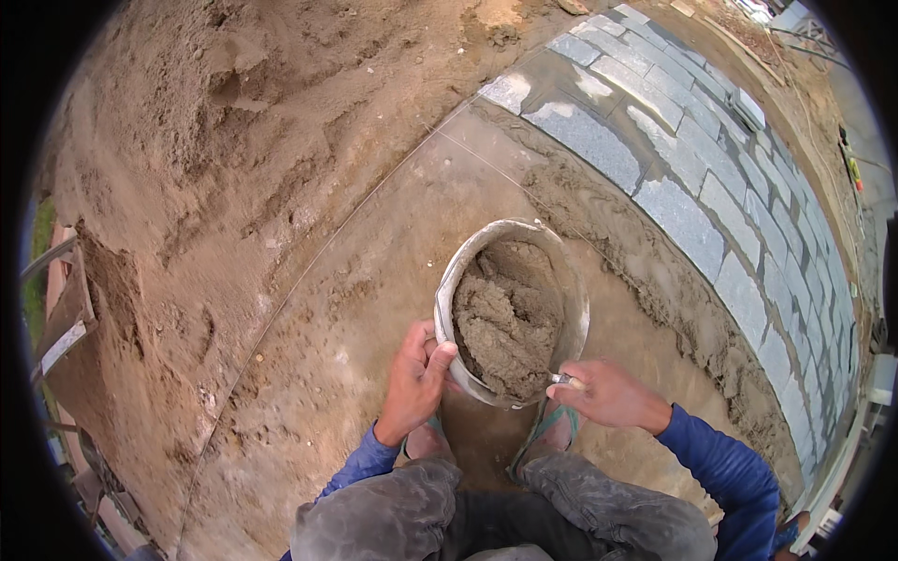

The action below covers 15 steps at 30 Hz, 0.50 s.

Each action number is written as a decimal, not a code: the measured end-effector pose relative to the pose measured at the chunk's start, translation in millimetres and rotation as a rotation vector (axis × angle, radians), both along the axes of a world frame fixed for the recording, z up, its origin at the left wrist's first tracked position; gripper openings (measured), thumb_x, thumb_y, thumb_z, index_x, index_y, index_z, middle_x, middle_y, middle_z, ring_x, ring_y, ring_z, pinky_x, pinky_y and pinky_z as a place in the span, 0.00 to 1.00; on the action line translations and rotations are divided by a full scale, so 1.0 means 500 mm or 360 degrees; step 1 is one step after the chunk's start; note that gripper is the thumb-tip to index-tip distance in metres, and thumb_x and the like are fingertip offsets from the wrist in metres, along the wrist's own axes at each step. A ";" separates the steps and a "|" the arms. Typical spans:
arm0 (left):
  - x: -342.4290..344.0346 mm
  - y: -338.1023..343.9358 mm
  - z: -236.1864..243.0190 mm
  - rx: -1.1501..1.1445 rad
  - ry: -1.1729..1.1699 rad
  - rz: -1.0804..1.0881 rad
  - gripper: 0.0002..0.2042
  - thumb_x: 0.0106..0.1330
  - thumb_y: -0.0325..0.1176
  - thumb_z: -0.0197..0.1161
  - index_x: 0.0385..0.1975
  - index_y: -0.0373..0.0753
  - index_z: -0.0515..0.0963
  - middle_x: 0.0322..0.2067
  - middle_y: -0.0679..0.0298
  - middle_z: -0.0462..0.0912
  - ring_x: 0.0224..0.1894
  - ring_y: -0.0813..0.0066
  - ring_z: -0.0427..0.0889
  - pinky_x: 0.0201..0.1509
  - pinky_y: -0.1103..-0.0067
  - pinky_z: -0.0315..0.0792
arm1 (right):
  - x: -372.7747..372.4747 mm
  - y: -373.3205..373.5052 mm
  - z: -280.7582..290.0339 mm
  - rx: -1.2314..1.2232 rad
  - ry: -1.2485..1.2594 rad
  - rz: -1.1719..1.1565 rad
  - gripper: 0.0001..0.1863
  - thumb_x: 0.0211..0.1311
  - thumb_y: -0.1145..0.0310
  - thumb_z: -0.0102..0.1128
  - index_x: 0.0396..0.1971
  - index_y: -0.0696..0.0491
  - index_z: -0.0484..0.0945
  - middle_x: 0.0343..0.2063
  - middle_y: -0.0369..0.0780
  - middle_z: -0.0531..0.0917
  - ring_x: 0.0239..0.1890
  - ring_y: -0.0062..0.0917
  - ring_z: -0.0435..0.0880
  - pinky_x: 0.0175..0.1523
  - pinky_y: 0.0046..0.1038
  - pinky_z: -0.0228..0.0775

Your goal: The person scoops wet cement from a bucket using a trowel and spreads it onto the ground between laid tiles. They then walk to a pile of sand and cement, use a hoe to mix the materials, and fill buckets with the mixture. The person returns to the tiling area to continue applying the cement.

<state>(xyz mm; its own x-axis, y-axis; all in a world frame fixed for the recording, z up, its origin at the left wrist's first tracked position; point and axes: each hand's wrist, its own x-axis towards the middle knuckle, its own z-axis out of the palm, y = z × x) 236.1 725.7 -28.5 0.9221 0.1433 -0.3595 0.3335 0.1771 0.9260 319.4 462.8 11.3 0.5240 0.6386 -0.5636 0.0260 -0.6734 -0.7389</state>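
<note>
A whitish bucket (584, 313), its rim smeared with dried mortar, is tilted in front of my shins. Thick grey-brown mortar (510, 313) fills much of it. My left hand (416, 381) grips the near left side of the bucket, thumb up against the rim. At the near right rim, my right hand (613, 393) is closed round the handle of what looks like a trowel (567, 381); its blade is hidden, apparently in the mortar. My sandalled feet show partly behind the bucket.
Grey stone paving (687, 220) curves along the right, with wet mortar (645, 271) spread beside its edge. Thin strings (323, 251) cross the brown ground (309, 374). A soil bank (187, 140) rises at the far left. A metal-framed item (65, 348) stands at the left edge.
</note>
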 end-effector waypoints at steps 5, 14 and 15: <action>-0.009 0.010 -0.012 -0.0102 0.0060 0.0142 0.12 0.72 0.33 0.48 0.50 0.34 0.64 0.30 0.62 0.79 0.25 0.79 0.80 0.26 0.83 0.79 | -0.008 -0.025 0.016 0.0027 -0.0029 -0.0095 0.20 0.63 0.55 0.55 0.25 0.58 0.70 0.14 0.48 0.68 0.18 0.36 0.67 0.27 0.36 0.61; -0.078 0.066 -0.082 -0.0236 0.0190 0.0403 0.12 0.73 0.35 0.47 0.49 0.35 0.65 0.32 0.61 0.79 0.24 0.78 0.82 0.26 0.82 0.81 | 0.065 -0.028 0.104 -0.0095 -0.0139 -0.0076 0.19 0.63 0.53 0.55 0.31 0.57 0.76 0.18 0.47 0.75 0.22 0.37 0.75 0.30 0.36 0.64; -0.082 0.067 -0.082 -0.0237 0.0194 0.0408 0.12 0.73 0.35 0.47 0.49 0.35 0.65 0.32 0.61 0.79 0.24 0.78 0.81 0.26 0.81 0.81 | 0.087 -0.023 0.121 -0.0191 -0.0214 -0.0010 0.20 0.63 0.53 0.55 0.31 0.57 0.76 0.18 0.48 0.75 0.22 0.36 0.75 0.30 0.35 0.65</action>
<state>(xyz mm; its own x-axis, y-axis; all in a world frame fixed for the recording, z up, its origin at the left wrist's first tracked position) 195.1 759.3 -69.3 0.8117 0.3030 -0.4994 0.3671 0.4004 0.8396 362.9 451.5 71.9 0.6035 0.5673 -0.5603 0.1144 -0.7570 -0.6433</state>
